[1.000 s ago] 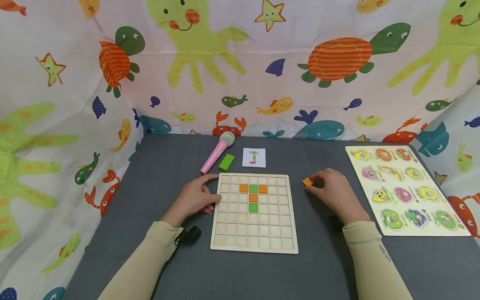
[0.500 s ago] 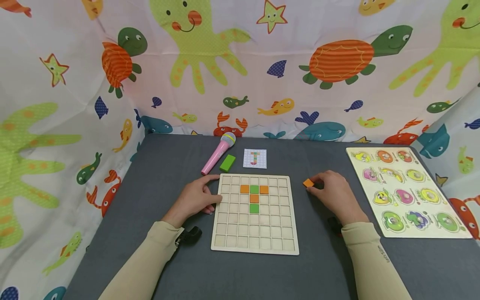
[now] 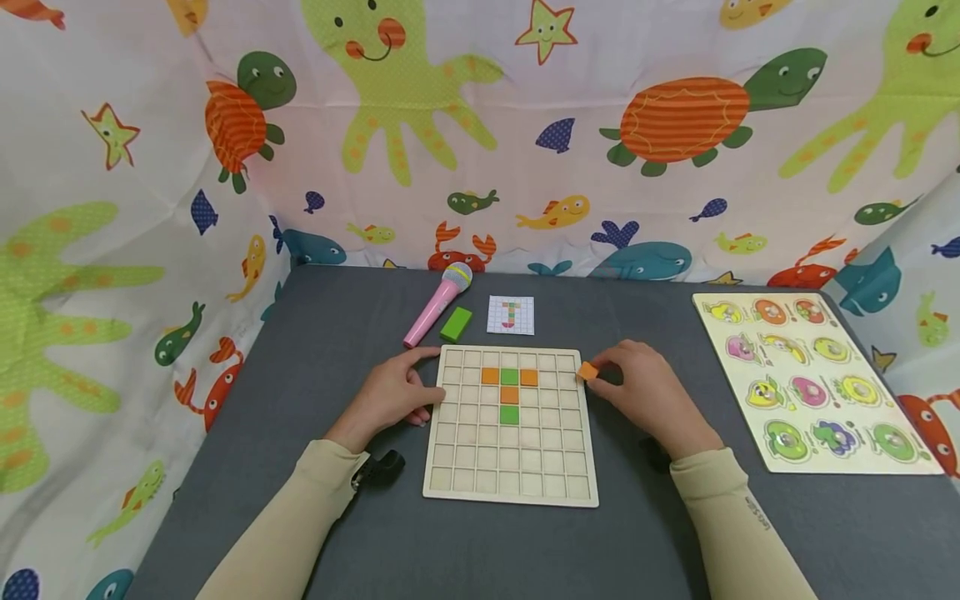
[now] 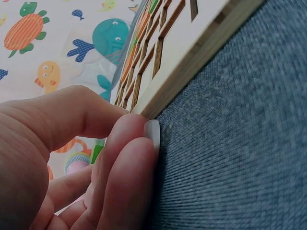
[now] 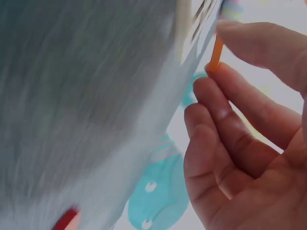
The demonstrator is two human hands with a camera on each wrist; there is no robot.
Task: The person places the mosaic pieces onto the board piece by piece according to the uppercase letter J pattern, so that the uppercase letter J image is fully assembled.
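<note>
A pale wooden grid board (image 3: pixel 487 479) lies on the table, with orange and green square tiles set in several of its cells in a T shape. My left hand (image 3: pixel 388 390) rests against its left edge, the index finger near the far corner and the thumb lower down; in the left wrist view the thumb (image 4: pixel 86 112) meets the board's rim. At the far right of the board, my right hand (image 3: pixel 648 387) pinches an orange tile (image 3: pixel 587 371) between thumb and index finger. Seen from the right wrist, this tile (image 5: pixel 217 53) shows its thin edge.
Behind the board lie a pink toy microphone (image 3: pixel 431 312), a green block (image 3: pixel 456 325) and a small card (image 3: pixel 511 316) with a coloured J pattern on a grid. A fruit puzzle board (image 3: pixel 780 417) lies at the right. A printed curtain (image 3: pixel 480 150) borders the table.
My right hand has moved left with the orange tile, from beside the board to its right edge. My left hand stays at the board's left edge.
</note>
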